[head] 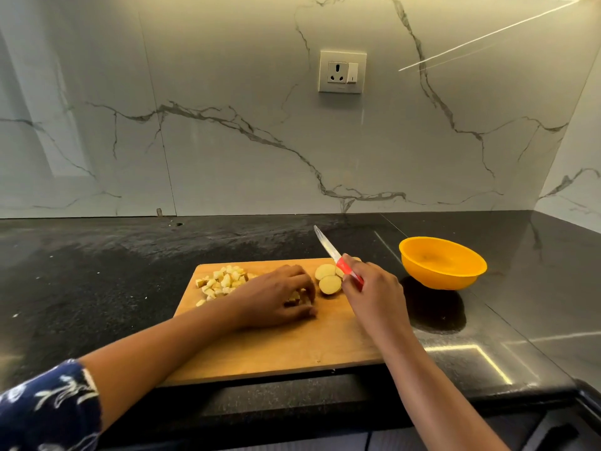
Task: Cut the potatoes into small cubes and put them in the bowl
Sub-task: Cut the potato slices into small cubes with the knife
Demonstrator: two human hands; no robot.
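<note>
Head | left hand [276,297] over potato cubes [222,281], perhaps gripping | right hand [370,291] holds knife [336,260]

Readable text: none is showing anywhere in this view.
Knife [343,266]: a tiny pale mark is sitting on the red handle, too small to read.
Switch [352,73]: a short dark vertical stroke is showing low on the white rocker, beside the socket [337,72]; it is not forming any letter or number that can be made out.
</note>
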